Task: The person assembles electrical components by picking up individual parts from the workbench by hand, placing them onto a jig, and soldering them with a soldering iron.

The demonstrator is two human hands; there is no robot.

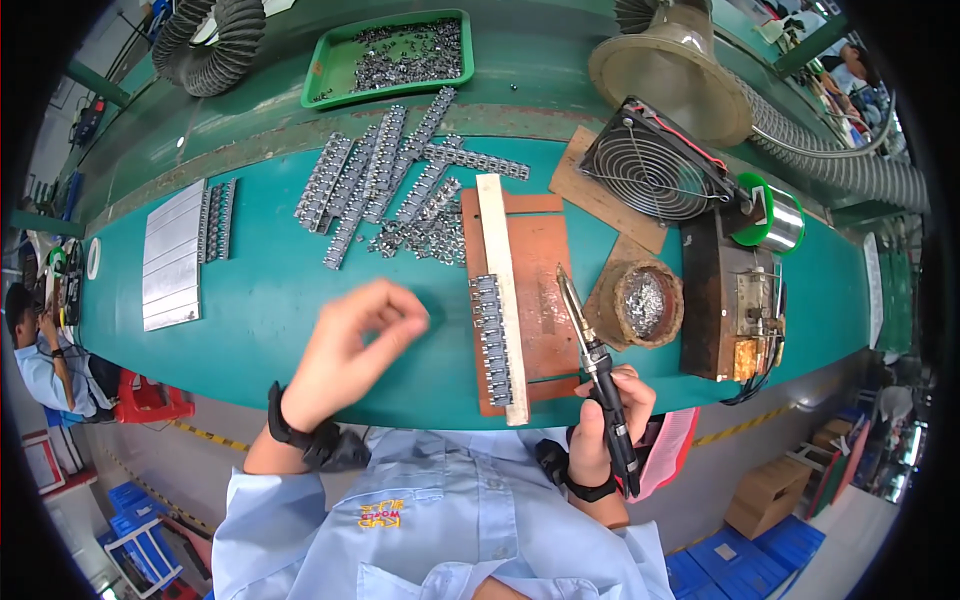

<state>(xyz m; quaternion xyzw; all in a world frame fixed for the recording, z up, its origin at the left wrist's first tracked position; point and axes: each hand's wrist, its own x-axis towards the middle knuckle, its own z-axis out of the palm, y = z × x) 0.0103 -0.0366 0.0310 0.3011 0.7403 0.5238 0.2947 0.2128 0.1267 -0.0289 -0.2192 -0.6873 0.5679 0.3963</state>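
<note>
"Hands?"
"The right hand (612,408) grasps a soldering iron (603,375); the left hand (352,345) curls loosely, visibly empty."
"Danger?"
"Careless reaching toward the component strip (490,340), left of the wooden bar (498,250), risks a burn."

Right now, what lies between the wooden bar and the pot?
In the head view: orange board, the soldering iron in the right hand, some green mat, and the sheet under the pot.
</note>
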